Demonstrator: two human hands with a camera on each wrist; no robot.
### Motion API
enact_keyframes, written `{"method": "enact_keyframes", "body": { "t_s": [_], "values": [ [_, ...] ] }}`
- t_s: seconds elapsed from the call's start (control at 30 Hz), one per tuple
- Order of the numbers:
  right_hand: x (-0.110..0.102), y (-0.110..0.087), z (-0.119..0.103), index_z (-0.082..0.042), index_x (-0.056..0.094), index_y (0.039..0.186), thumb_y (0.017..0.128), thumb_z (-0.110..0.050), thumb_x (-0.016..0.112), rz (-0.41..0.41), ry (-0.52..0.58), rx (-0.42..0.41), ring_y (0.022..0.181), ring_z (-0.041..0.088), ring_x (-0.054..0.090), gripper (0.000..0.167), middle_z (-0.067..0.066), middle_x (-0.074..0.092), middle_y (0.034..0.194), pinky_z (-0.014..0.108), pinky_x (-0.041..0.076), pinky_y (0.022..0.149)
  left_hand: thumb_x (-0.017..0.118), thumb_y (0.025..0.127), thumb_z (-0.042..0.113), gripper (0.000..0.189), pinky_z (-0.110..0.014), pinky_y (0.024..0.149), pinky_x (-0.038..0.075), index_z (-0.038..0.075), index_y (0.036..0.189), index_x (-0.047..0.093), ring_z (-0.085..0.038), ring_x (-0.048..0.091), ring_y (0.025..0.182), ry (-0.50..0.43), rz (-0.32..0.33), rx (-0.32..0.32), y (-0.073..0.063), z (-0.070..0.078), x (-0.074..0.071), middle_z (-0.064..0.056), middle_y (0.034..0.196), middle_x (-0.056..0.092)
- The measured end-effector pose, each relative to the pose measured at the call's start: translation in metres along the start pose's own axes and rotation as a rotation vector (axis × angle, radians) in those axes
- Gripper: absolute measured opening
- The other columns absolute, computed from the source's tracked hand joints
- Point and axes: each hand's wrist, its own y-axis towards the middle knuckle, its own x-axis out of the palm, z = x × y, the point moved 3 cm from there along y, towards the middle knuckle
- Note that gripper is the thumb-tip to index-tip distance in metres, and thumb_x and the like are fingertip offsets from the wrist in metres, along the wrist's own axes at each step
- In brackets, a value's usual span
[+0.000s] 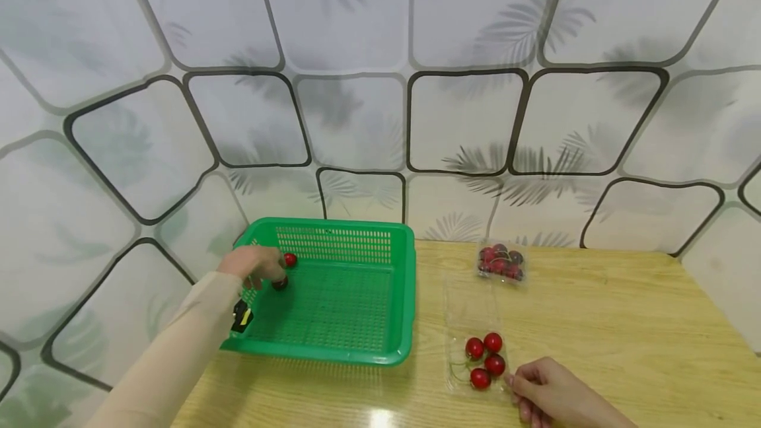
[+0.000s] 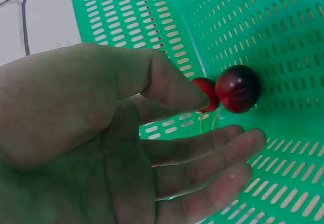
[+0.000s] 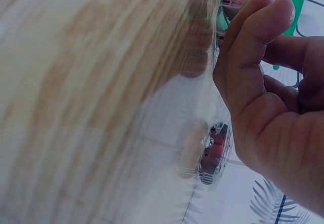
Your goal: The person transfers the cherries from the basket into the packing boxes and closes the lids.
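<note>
Inside the green plastic basket (image 1: 333, 355) my left hand (image 1: 255, 264) reaches down at its left end. A dark cherry (image 2: 238, 88) lies just past the fingertips, and a red cherry (image 2: 206, 93) is partly hidden behind the thumb tip. Thin stems show below both cherries. The three lower fingers are loosely extended with nothing in the palm. At the right, my right hand (image 1: 549, 392) pinches the near right edge of an open clear plastic box (image 1: 454, 375). Several red cherries (image 1: 493, 365) with stems sit in that box, whose lid (image 1: 472, 302) lies folded back.
A closed clear box of cherries (image 1: 502, 263) stands at the back of the wooden table (image 1: 606, 322), near the patterned wall (image 1: 470, 124). A small black and yellow item (image 1: 240, 316) shows at the basket's left side.
</note>
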Motion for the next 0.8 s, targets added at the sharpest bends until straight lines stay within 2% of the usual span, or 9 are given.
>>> {"method": "enact_keyframes", "body": {
  "t_s": [0.2,0.3,0.47,0.57,0.63,0.67,0.7,0.8],
  "values": [
    [0.001,0.001,-0.001,-0.003,0.067,0.085,0.108,-0.027,0.051,-0.004,0.007,-0.004,0.054,0.004,0.051,0.037,-0.004,0.062,0.066,0.015,0.044,0.050,0.055,0.100,0.019,0.060,-0.035,0.073,0.060,0.000,0.154,0.040,-0.029,0.068,0.095,0.009,-0.016,-0.018,0.007,-0.003,0.003,-0.028,0.146,0.051],
    [0.001,0.001,-0.001,-0.003,0.067,0.086,0.108,-0.026,0.051,0.001,0.005,-0.002,0.054,0.003,0.051,0.036,-0.004,0.062,0.066,0.015,0.044,0.049,0.055,0.099,0.018,0.058,-0.034,0.069,0.058,-0.003,0.151,0.042,-0.029,0.068,0.094,0.008,-0.012,-0.022,0.011,-0.003,0.004,-0.027,0.138,0.057],
    [0.001,0.001,-0.001,-0.003,0.067,0.086,0.108,-0.026,0.051,0.008,0.001,0.006,0.054,0.003,0.052,0.036,-0.003,0.062,0.066,0.015,0.044,0.049,0.053,0.096,0.017,0.052,-0.028,0.058,0.052,-0.007,0.142,0.048,-0.026,0.067,0.086,0.018,0.012,-0.048,0.014,-0.003,0.004,-0.019,0.109,0.065],
    [0.000,0.001,-0.002,-0.003,0.067,0.087,0.108,-0.026,0.051,0.014,0.000,0.016,0.054,0.004,0.053,0.035,-0.003,0.062,0.066,0.015,0.045,0.050,0.053,0.093,0.015,0.033,-0.026,0.054,0.048,-0.004,0.120,0.058,-0.023,0.064,0.078,0.018,0.026,-0.043,0.013,-0.002,0.004,-0.018,0.098,0.068],
    [0.000,0.000,-0.001,-0.003,0.067,0.087,0.108,-0.026,0.051,0.016,0.001,0.018,0.054,0.004,0.053,0.035,-0.003,0.062,0.066,0.015,0.045,0.050,0.053,0.093,0.015,0.014,-0.025,0.053,0.046,0.004,0.096,0.060,-0.020,0.062,0.072,0.022,0.053,-0.024,0.014,-0.001,0.003,-0.015,0.091,0.070],
    [0.000,0.000,-0.002,-0.003,0.067,0.087,0.108,-0.026,0.051,0.016,0.003,0.021,0.054,0.004,0.053,0.036,-0.003,0.062,0.066,0.015,0.045,0.050,0.053,0.094,0.015,0.013,-0.025,0.053,0.045,0.008,0.085,0.058,-0.018,0.059,0.068,0.027,0.068,-0.006,0.014,-0.001,0.003,-0.013,0.084,0.069],
    [0.001,0.000,-0.002,-0.003,0.067,0.086,0.108,-0.026,0.051,0.016,0.002,0.018,0.054,0.004,0.053,0.036,-0.003,0.062,0.066,0.015,0.044,0.050,0.053,0.095,0.015,0.020,-0.026,0.054,0.043,0.011,0.076,0.055,-0.016,0.055,0.064,0.034,0.088,0.013,0.015,0.000,0.003,-0.009,0.077,0.066],
    [0.001,-0.001,-0.002,-0.003,0.067,0.085,0.108,-0.026,0.052,0.010,0.005,0.009,0.054,0.004,0.052,0.036,-0.003,0.062,0.066,0.015,0.044,0.050,0.054,0.097,0.016,0.038,-0.025,0.054,0.036,0.017,0.060,0.046,-0.009,0.038,0.053,0.032,0.168,0.065,0.017,0.001,0.001,0.003,0.057,0.047]
  ]
}}
